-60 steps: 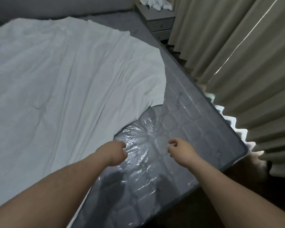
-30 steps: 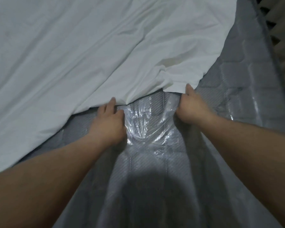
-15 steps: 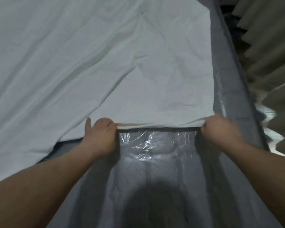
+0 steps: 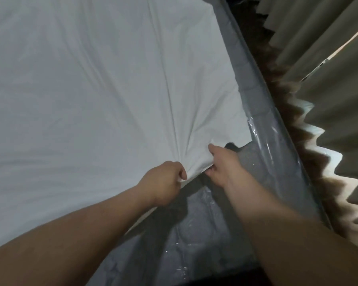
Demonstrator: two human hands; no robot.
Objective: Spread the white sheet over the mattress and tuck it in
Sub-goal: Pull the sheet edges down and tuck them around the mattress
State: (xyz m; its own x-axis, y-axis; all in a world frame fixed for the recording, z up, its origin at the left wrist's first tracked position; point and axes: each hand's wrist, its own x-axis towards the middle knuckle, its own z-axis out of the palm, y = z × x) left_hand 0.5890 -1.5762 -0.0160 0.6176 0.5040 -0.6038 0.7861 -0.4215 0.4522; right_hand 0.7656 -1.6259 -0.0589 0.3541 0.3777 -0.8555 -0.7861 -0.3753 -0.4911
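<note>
Gripping the sheet (image 4: 91, 96) at one bunched spot, both hands meet near the mattress (image 4: 262, 170) corner. Left hand (image 4: 163, 181): fingers curled round a gather of cloth, knuckles up. Right hand (image 4: 223, 164): thumb on top, fingers beneath, pinching the same gather just beside the left hand. Creases fan out from this spot across the sheet. Sheet: covers most of the mattress, its edge lying short of the mattress's near end and right side. Mattress: grey, quilted, wrapped in glossy plastic, bare in a strip along its right side and at its near corner. Curtain (image 4: 322, 65): beige, pleated, hanging beyond the mattress's right side, with light showing through a slit.
</note>
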